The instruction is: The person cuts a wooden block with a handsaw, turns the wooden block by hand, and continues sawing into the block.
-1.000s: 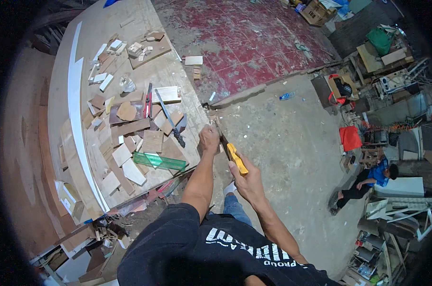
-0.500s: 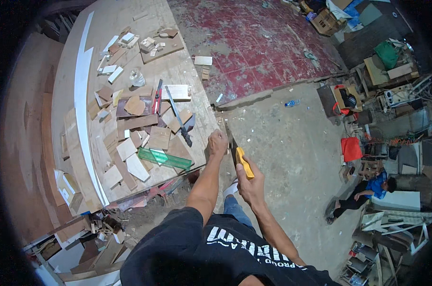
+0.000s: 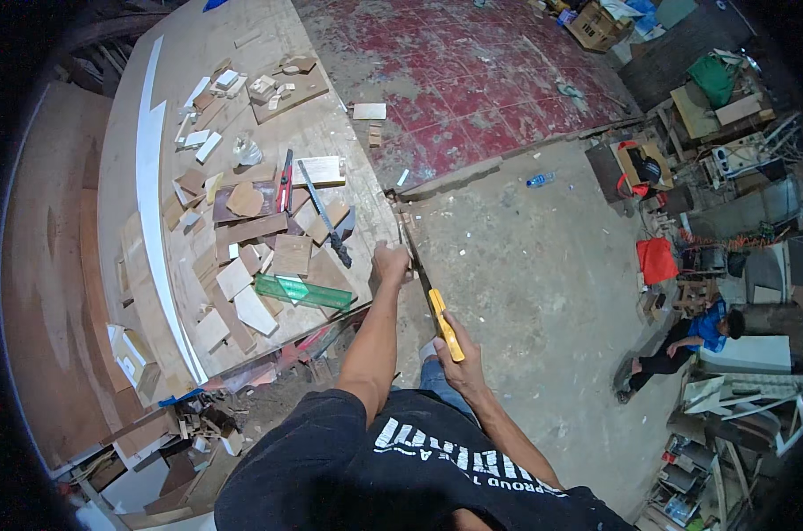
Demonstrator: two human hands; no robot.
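My right hand is wrapped round the yellow handle of a handsaw. The saw's dark blade points away from me, running up along the right edge of the wooden worktable. Just left of the blade, my left hand is closed at the table's edge; what lies under its fingers is hidden. Near it on the tabletop lie a black-handled blade tool and a clear green ruler. Offcuts of wood and a red-and-black cutter are scattered farther left.
A long white strip runs along the table's left side. A crumpled clear plastic bag stands among the offcuts. On the floor to the right lies a plastic bottle. A person in blue sits at the far right, near stacked scrap.
My right hand has drawn the saw back toward me, and more of its blade shows. The left hand stays closed at the table's edge. The whole view has shifted slightly.
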